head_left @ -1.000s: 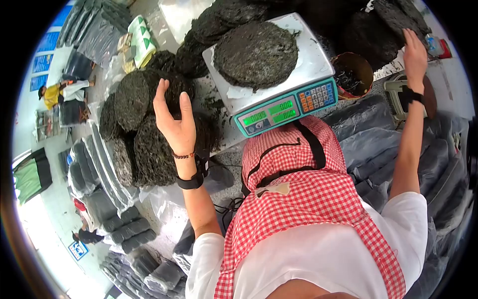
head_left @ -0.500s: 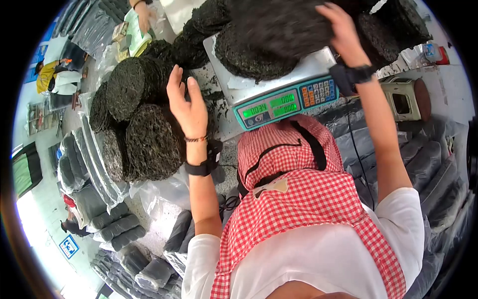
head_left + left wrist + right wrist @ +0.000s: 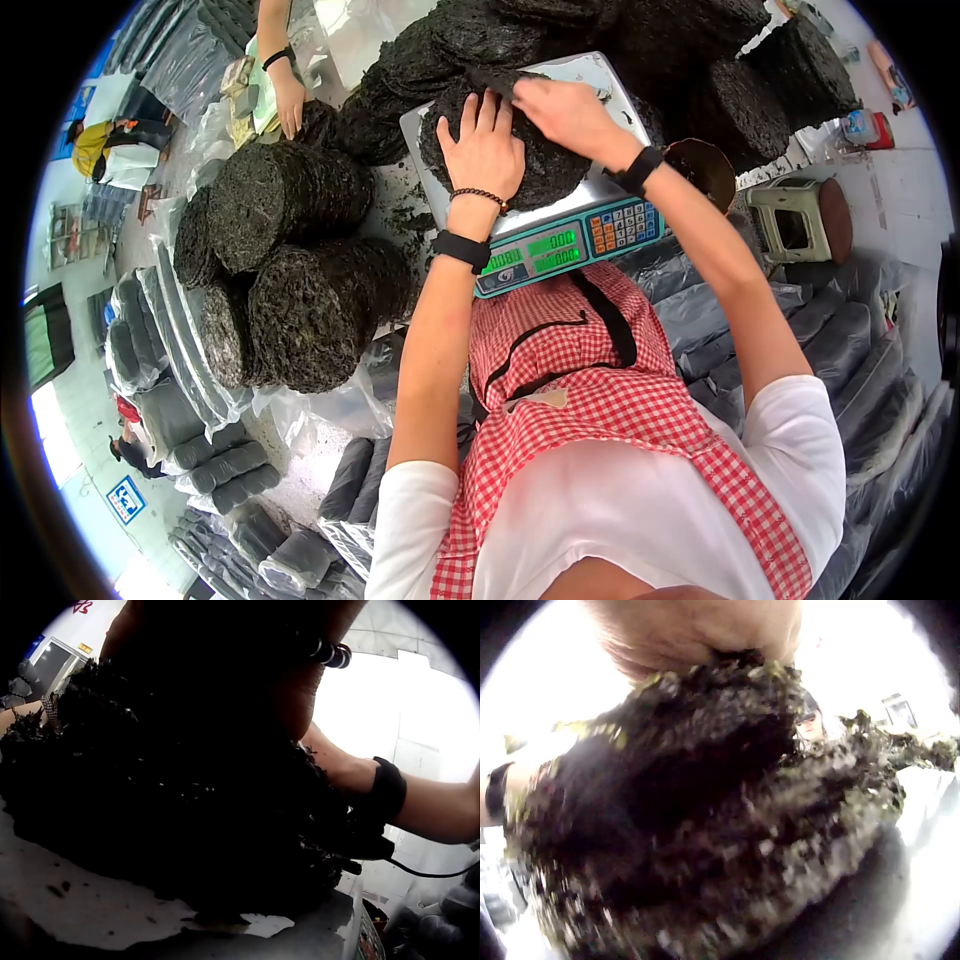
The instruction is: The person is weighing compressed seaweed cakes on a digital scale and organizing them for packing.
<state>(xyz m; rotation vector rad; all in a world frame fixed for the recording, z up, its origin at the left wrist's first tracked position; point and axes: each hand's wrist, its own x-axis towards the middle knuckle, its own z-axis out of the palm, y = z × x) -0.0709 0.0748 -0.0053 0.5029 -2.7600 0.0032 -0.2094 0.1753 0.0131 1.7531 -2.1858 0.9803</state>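
A round, dark cake of dried seaweed (image 3: 555,178) lies on the pan of a teal digital scale (image 3: 625,228) with green displays. My left hand (image 3: 487,155) rests on it with fingers spread and straight. Just to the right, my right hand (image 3: 572,115) has its fingers curled on a seaweed piece (image 3: 492,80) at the cake's far side. From the right wrist, layered seaweed (image 3: 780,855) appears close under the palm, its upper part folded over. The left wrist view shows the seaweed mass (image 3: 165,802) mostly in shadow, above the pale pan.
Stacked seaweed cakes (image 3: 320,310) stand left of the scale, with more (image 3: 740,115) at right and behind. Another person's hand (image 3: 288,95) reaches in at upper left. A round tub (image 3: 705,165) sits beside the scale, and a stool (image 3: 795,220) stands at right.
My right hand reached to the right-hand stacks, then brought a seaweed cake over the scale. My left hand has moved from beside the scale onto the cake. Another person's hand has entered at upper left.
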